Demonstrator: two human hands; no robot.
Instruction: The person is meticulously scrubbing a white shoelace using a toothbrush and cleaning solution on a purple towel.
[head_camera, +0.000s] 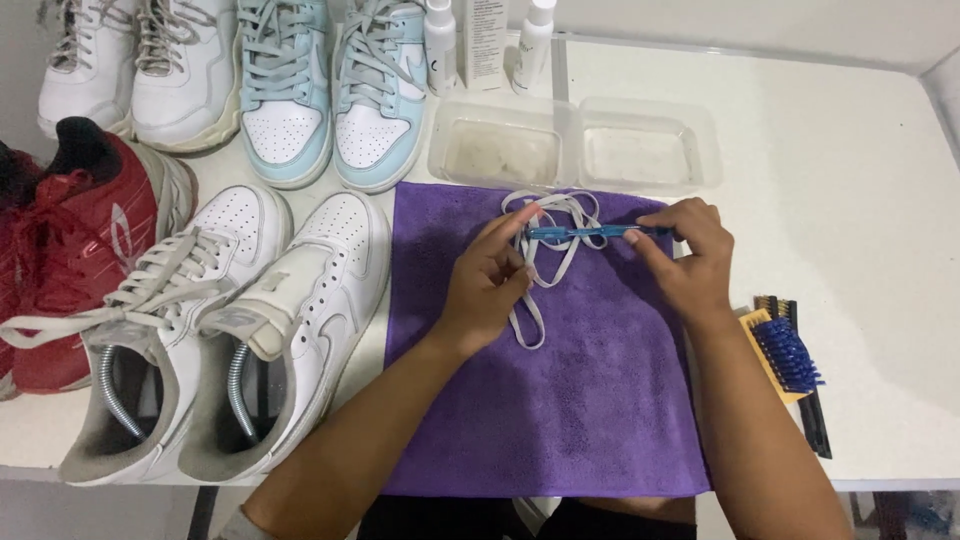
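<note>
A purple cloth (560, 400) lies spread on the white table. On its far half rests a looped pale shoelace (555, 275). My left hand (488, 285) pinches the lace and touches the left end of a thin blue brush (575, 233). My right hand (690, 262) grips that brush by its right end, holding it level across the lace loops.
Two white sneakers (270, 330) stand left of the cloth, with red shoes (70, 240) at the far left and light-blue sneakers (330, 90) behind. Two clear plastic tubs (575, 145) and spray bottles (440, 45) sit at the back. Blue-bristled brushes (790, 365) lie to the right.
</note>
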